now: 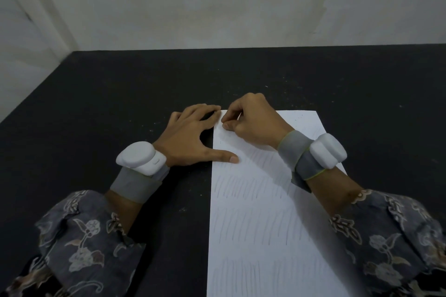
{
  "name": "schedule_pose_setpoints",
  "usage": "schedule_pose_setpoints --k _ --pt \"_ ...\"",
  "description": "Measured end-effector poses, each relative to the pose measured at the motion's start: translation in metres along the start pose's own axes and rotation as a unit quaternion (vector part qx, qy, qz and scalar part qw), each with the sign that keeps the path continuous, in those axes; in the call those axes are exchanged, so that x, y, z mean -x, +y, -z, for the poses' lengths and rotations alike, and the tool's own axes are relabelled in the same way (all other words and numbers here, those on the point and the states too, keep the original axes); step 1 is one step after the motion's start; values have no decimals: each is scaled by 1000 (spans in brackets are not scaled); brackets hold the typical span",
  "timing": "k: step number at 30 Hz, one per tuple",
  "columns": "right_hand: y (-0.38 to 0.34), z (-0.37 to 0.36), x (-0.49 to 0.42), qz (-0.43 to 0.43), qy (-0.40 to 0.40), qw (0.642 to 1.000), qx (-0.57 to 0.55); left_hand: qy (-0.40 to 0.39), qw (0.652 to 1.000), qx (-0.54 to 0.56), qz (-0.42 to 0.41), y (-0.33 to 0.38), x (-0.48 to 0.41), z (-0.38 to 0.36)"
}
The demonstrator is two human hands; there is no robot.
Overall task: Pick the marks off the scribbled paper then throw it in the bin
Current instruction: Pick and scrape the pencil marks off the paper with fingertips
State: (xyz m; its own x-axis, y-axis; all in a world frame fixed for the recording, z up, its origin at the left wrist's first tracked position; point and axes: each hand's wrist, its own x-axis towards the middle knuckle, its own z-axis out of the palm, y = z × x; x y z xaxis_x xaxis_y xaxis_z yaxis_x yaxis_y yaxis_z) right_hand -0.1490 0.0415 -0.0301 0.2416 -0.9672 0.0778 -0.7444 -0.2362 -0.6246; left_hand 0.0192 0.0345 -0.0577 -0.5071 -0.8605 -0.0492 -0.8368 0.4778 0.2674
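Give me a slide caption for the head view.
Left hand steadies scribbled paper while right hand works its top corner.

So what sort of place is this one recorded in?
Probably a plain indoor desk setup, perhaps a recording station: a dark table pushed against a bare white wall, with only a scribbled paper on it, and no bin in view.

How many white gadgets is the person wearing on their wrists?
2. One white device sits on the left wrist, over the black table. The other white device sits on the right wrist, above the scribbled paper. None seem hidden.
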Motion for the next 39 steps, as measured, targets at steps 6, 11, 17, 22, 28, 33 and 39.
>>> schedule_pose_setpoints --k 6,11,17,22,28,33,39 --pt "0 4 0 16 -31 999 -6 1 1000 -2 2 0 -1 -1" --pt "-4 5 2 38 -84 996 -5 8 1000 3 -4 -2 0 -1" --pt "-4 3 2 36 -48 998 3 2 1000 0 -3 -2 -2 -2" --pt "-8 10 3 48 -149 988 1 2 1000 -7 -3 -3 -2 -3" --pt "-3 4 0 46 -50 998 12 7 1000 3 -3 -2 -1 -2" --pt "-5 11 1 46 -162 986 5 10 1000 -2 -5 -3 -2 -3" --pt "-4 4 1 40 -57 998 8 2 1000 0 -2 -3 -2 -2"
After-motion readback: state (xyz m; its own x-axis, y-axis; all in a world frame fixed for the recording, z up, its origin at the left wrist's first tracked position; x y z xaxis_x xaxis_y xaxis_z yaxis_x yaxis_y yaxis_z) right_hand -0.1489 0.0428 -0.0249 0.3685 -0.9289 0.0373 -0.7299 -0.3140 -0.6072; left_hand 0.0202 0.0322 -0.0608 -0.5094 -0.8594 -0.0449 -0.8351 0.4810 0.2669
